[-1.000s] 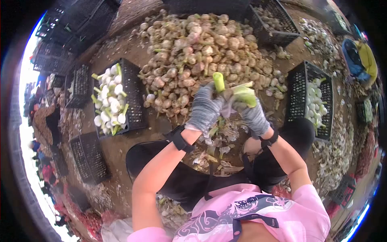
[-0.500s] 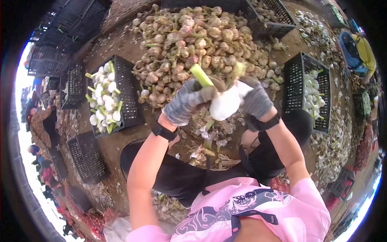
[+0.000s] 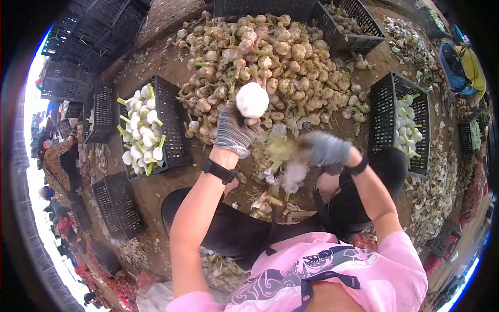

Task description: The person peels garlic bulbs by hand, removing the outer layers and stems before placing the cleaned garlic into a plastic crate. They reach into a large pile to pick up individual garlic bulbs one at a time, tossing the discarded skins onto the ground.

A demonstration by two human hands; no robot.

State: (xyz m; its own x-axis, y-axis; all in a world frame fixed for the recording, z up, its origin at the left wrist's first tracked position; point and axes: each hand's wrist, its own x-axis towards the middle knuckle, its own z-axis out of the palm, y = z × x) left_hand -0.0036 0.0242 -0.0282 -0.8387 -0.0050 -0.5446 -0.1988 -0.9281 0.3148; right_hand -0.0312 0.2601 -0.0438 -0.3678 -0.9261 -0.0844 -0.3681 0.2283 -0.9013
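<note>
A clean white garlic bulb (image 3: 252, 100) sits in my left hand (image 3: 234, 130), which is gloved in grey knit and closed around it from below. The bulb faces up, its stem hidden, in front of the heap of unpeeled garlic (image 3: 280, 67). Lower and to the right, my right hand (image 3: 328, 148) wears the same kind of glove, and its fingers are smeared by motion. Beside those fingertips are blurred pieces of garlic skin (image 3: 294, 176). More stripped skins and leaves (image 3: 267, 200) lie on the ground between my legs.
At left, a black crate (image 3: 174, 127) holds trimmed white garlic; another garlic crate (image 3: 382, 112) stands at right. A black crate (image 3: 118, 205) sits lower left. Behind the heap is a crate with unpeeled bulbs (image 3: 340, 23). Skins (image 3: 431, 192) litter the right side. A person (image 3: 57, 156) is at far left.
My hands have come apart. The left carried the bulb up and left, turning it; the right moved down, with skin now loose from the bulb. The view shifted slightly.
</note>
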